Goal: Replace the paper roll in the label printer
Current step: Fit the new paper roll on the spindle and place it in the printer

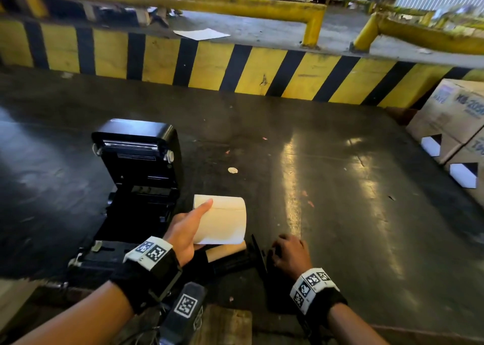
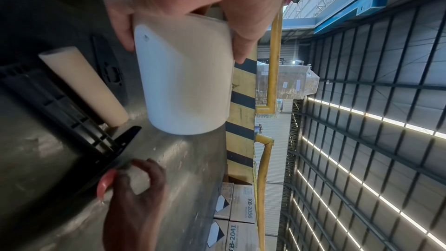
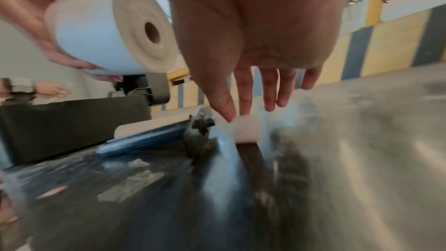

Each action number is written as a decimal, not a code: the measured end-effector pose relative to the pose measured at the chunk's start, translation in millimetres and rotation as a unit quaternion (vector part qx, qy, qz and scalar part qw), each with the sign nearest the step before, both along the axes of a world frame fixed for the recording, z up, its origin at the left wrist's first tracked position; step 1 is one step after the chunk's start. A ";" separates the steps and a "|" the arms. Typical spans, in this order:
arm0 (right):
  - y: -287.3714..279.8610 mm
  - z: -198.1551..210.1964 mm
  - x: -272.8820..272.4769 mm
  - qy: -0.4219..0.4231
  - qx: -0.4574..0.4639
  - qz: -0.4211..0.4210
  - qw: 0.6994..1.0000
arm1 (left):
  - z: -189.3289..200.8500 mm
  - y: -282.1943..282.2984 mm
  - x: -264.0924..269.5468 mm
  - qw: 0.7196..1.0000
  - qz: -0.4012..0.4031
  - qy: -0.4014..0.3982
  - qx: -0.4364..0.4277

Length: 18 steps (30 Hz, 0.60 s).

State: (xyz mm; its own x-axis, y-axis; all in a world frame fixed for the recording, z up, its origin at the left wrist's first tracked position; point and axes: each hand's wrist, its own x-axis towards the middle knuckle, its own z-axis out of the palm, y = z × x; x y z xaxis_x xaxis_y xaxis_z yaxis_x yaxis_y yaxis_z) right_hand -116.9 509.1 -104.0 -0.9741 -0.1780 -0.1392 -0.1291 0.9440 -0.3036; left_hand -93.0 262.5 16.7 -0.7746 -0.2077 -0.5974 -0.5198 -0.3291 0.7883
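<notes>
The black label printer (image 1: 138, 171) stands on the dark floor at the left with its lid raised and its bay empty. My left hand (image 1: 195, 226) grips a full white paper roll (image 1: 222, 219) just right of the printer, held above the floor; its hollow centre (image 3: 152, 32) faces my right hand. Under the roll lie an empty cardboard core (image 1: 227, 250) and a black spindle (image 2: 60, 106) with a flange. My right hand (image 1: 282, 250) pinches the small white end piece (image 3: 247, 129) by the spindle's flange.
A yellow and black striped kerb (image 1: 235, 67) with yellow rails (image 1: 183, 1) closes the far side. Cardboard boxes (image 1: 455, 124) are stacked at the right. A small pale disc (image 1: 232, 170) lies on the floor beyond the roll.
</notes>
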 end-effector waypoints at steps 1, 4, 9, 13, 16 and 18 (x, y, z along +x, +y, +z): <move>-6.5 5.4 -0.6 0.016 0.015 0.012 1.000 | -0.2 -2.2 0.3 1.000 0.004 -0.007 -0.007; -26.8 15.9 -1.8 0.007 0.048 0.016 0.999 | -0.1 -7.4 1.3 1.000 0.014 -0.016 -0.007; -46.4 18.2 0.3 -0.082 0.109 0.015 0.991 | 0.0 -17.1 6.4 0.999 0.014 -0.031 0.014; -45.9 22.0 0.2 -0.135 -0.006 -0.007 0.991 | -2.2 -25.1 10.6 0.999 0.028 -0.026 0.013; -41.4 27.1 -1.3 -0.155 -0.166 -0.028 0.973 | -4.6 -28.3 11.9 0.999 0.040 -0.022 0.004; -35.8 36.9 -4.3 -0.121 -0.203 -0.037 0.971 | -4.9 -30.1 11.7 0.999 0.047 -0.019 -0.001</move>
